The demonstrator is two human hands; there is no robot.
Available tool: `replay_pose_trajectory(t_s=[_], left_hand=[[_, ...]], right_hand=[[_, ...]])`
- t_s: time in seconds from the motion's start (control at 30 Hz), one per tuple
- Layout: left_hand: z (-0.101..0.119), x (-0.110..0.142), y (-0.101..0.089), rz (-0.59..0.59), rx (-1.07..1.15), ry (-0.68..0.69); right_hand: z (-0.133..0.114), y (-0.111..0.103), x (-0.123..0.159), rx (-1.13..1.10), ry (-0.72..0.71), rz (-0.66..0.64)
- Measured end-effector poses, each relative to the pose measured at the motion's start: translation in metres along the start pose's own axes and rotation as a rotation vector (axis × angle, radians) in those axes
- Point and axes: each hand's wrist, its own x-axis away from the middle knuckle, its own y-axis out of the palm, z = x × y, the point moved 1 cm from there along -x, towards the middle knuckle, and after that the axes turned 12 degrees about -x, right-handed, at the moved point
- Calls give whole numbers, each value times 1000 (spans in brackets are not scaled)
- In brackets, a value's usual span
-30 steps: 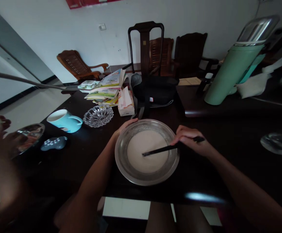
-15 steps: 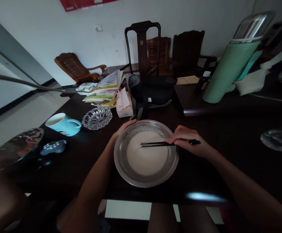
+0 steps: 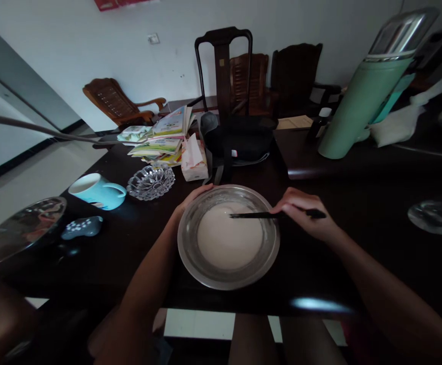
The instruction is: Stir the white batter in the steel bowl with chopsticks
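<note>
A round metal bowl (image 3: 194,258) of pale batter sits on the dark table (image 3: 358,243) in front of me. My left hand (image 3: 190,199) curls over the bowl's far left rim and holds it. My right hand (image 3: 304,215) is closed around black chopsticks (image 3: 255,215), which reach level across the bowl with their tips in the batter near its far side.
To the left lie a glass ashtray (image 3: 151,181), a blue mug (image 3: 97,190), a small grey controller (image 3: 81,226) and a metal dish (image 3: 19,230). Behind the bowl are a black bag (image 3: 239,139), a tissue pack (image 3: 193,159) and books (image 3: 160,139). A green thermos (image 3: 361,101) stands at right.
My right hand has swept the chopstick tips from the bowl's near middle up toward its far side. Another person's arm at the far left has dropped low and mostly out of view.
</note>
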Motion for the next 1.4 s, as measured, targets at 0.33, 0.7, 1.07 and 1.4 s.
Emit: replay_pose_trajectory(t_s=[0.33,0.7,1.07,1.4], left_hand=[[8,8,15,16,1,8],[1,1,4,-48,-42,52],[6,8,13,-42,-36,42],[5,4,10,-51,-21,51]], right_hand=[[1,11,-1,-14,-7,-127],[2,8,1,-116,79,-91],[0,-1,2,-210,169,82],[0,-6,0,-73,111,142]])
